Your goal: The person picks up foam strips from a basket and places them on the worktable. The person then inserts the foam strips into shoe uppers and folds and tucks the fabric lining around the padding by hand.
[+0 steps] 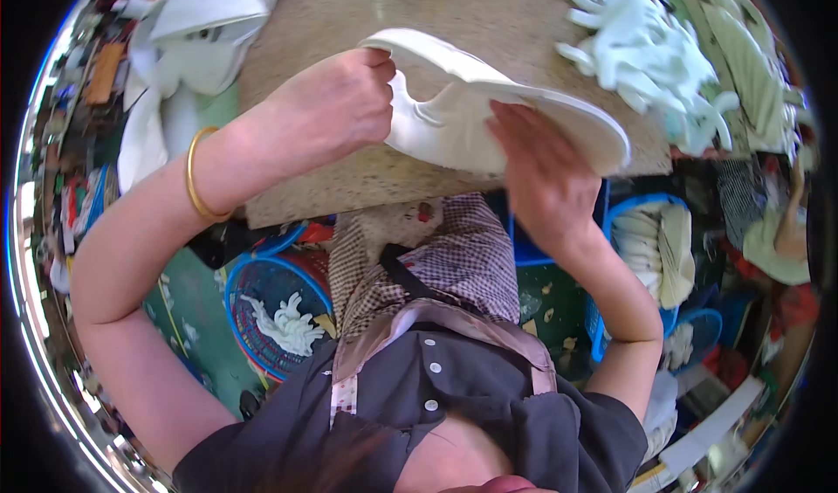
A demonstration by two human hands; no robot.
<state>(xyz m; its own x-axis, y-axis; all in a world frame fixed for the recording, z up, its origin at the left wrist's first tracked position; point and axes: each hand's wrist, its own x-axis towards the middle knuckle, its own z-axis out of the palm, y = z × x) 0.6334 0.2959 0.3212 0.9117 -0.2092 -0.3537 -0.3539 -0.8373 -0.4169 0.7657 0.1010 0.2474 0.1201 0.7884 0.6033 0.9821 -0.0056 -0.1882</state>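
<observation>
A white shoe upper, with a curved opening and a broad rounded end, is held up over the near part of the table. My left hand, with a gold bangle at the wrist, is closed on its left end, fingers curled around the edge. My right hand lies against the broad right part with fingers stretched out. Motion blurs those fingers, and the right thumb cannot be made out.
The speckled table carries stacked white pieces at left and a heap of pale mint, strap-like pieces at right. Below stand a blue-rimmed basket holding pale scraps and a blue crate of cream pieces.
</observation>
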